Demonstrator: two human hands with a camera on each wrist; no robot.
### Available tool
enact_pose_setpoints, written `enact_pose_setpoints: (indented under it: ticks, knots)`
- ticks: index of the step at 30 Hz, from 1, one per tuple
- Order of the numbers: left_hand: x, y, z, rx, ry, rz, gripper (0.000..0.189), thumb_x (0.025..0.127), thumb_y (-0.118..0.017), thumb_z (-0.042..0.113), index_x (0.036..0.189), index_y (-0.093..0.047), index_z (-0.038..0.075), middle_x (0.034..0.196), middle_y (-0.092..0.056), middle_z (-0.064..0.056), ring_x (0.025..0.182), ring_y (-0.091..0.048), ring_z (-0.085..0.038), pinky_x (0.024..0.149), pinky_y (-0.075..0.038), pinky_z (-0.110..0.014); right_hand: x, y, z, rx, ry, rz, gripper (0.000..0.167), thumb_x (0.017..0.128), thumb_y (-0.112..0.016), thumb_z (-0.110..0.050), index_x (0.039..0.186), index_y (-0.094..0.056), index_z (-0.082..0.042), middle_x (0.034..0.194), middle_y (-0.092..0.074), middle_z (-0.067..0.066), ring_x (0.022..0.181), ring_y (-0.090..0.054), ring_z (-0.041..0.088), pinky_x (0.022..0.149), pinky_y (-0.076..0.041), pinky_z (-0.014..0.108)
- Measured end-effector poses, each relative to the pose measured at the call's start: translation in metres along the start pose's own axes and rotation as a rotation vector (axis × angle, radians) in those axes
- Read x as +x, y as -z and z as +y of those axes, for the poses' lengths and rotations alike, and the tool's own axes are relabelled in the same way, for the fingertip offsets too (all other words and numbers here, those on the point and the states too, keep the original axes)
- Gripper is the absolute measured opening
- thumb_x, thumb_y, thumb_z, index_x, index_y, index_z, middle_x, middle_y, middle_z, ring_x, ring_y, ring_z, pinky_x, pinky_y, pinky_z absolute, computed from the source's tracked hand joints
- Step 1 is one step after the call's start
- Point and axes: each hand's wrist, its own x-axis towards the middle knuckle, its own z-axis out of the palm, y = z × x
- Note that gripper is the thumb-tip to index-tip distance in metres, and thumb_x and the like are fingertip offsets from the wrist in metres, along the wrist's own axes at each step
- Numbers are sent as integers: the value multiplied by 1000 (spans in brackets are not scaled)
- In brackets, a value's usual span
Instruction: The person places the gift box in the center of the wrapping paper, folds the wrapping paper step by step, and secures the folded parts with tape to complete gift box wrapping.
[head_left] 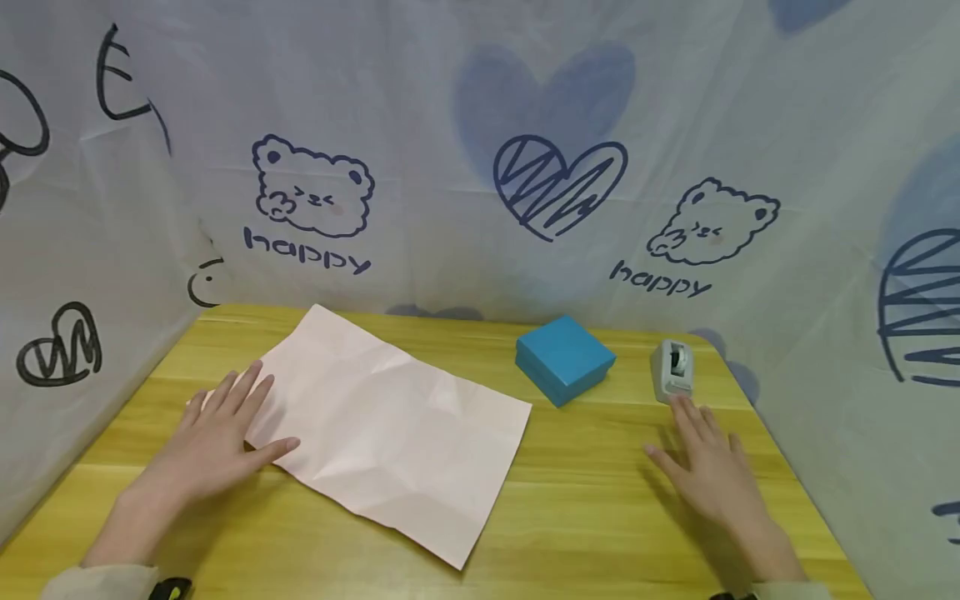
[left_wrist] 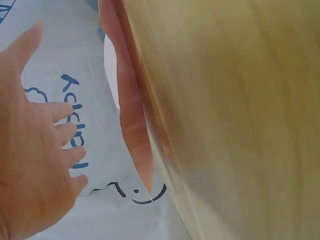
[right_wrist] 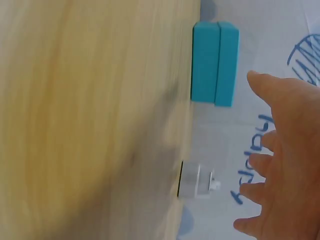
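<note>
A pale pink sheet of paper, creased and slightly wavy, lies at an angle on the table. My left hand hovers over its left end with the fingers spread, and the left wrist view shows a gap between that hand and the paper's lifted edge. My right hand is held above the table at the right, fingers extended and holding nothing. Just beyond its fingertips stands a small white tape dispenser. To the left of the dispenser sits a closed blue box with a lid.
The yellow wood-grain table narrows toward the back. White cloth with drawn hearts, bear faces and the word "happy" hangs behind it and along both sides.
</note>
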Motion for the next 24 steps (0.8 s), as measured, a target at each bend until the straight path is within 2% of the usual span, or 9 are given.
enact_pose_setpoints:
  ticks: [3, 6, 10, 19, 24]
  knots:
    - [4, -3, -1, -6, -36, 40, 100, 96, -60, 65, 164, -25, 0, 174, -7, -16, 154, -13, -51, 119, -6, -75, 1, 0, -11, 18, 36, 36, 91, 104, -52, -57, 167, -13, -6, 170, -17, 24, 152, -17, 55, 115, -14, 78]
    - [10, -5, -3, -5, -62, 49, 99, 97, -61, 64, 165, -24, 3, 175, -9, -14, 157, -11, -47, 121, -4, -72, 3, -2, -22, 24, 84, 68, 89, 104, -53, -57, 166, -17, -4, 170, -19, 24, 152, -20, 54, 119, -19, 73]
    - [20, -4, -2, -2, -83, 21, 98, 97, -60, 64, 165, -23, 4, 175, -9, -13, 158, -9, -45, 123, -3, -70, 6, -6, -42, 35, 149, 92, 87, 104, -56, -55, 166, -21, -5, 171, -20, 21, 152, -22, 52, 121, -22, 66]
    - [37, -6, 1, 3, -103, -43, 99, 97, -57, 67, 165, -25, 3, 174, -12, -15, 157, -13, -46, 124, -9, -68, 16, -18, -96, -9, 333, 115, 84, 102, -61, -52, 164, -29, -6, 171, -23, 15, 154, -24, 45, 122, -25, 64]
    - [45, -12, 5, 25, -123, -78, 101, 95, -55, 73, 163, -29, 2, 173, -15, -16, 156, -15, -48, 123, -12, -68, 19, -30, -122, -4, 414, 65, 84, 101, -61, -54, 165, -28, -11, 173, -20, 9, 156, -23, 40, 122, -24, 64]
